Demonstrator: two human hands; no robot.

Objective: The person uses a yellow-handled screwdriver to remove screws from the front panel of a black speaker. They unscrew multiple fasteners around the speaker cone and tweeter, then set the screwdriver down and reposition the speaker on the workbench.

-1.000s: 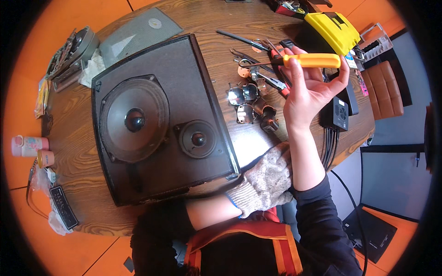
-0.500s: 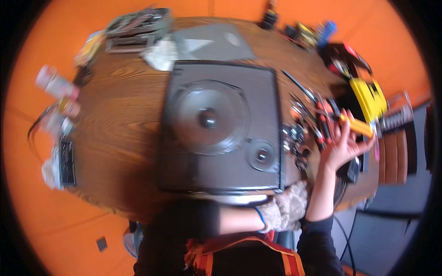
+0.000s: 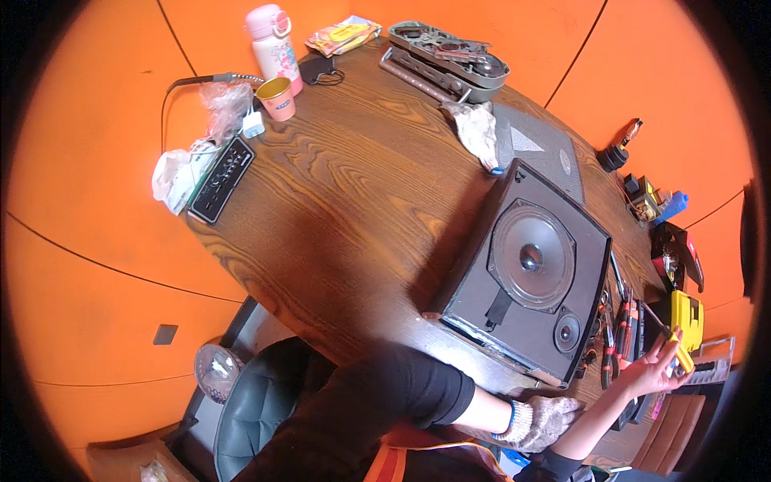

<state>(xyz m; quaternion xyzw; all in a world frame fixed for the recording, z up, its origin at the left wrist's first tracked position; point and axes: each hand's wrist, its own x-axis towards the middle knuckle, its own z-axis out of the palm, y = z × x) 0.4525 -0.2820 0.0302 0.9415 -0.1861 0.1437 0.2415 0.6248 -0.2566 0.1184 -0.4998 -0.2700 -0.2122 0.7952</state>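
In my right hand [image 3: 652,373], bare and closed, is a screwdriver [image 3: 682,354] with a yellow handle, its shaft pointing up and left. My left hand [image 3: 544,423] wears a knitted work glove and lies by the table's near edge, close to my right forearm. Its fingers look stretched out, with nothing seen in them. Just beyond both hands a black speaker cabinet [image 3: 468,299] lies with its front up, showing a large cone [image 3: 532,255] and a small tweeter [image 3: 567,332]. Red-handled pliers [image 3: 622,329] and other tools lie right of the cabinet.
A grey perforated grille [image 3: 562,165], a white glove [image 3: 475,132] and an opened grey tool case [image 3: 482,76] lie at the back. Left stand a pink bottle [image 3: 273,52], a cup [image 3: 278,103] and a black panel with knobs [image 3: 222,181]. A yellow case [image 3: 685,317] sits far right.
The view has swung left, so the cabinet and both hands appear further right and tilted. My right hand still holds the screwdriver; my left hand stays near the table edge.
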